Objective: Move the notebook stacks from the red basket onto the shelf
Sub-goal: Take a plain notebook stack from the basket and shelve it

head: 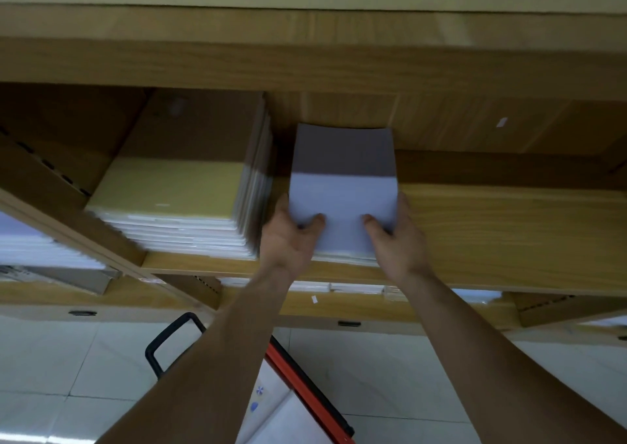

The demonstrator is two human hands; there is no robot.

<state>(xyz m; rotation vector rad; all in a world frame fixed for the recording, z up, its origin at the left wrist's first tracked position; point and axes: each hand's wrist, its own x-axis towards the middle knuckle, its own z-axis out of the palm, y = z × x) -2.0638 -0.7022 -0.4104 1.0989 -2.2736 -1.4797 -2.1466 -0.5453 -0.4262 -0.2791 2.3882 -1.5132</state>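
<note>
My left hand (288, 236) and right hand (395, 236) grip the lilac stack (342, 185) at its near corners, thumbs on top; it sits on the shelf (509, 233) beside a yellow stack (176, 185), and the basket (305, 386) below seems to hold more to move

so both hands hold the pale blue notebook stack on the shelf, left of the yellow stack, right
Not left: the head view shows the pale blue notebook stack right of the yellow notebook stack. Left hand and right hand hold it on the wooden shelf.
</note>
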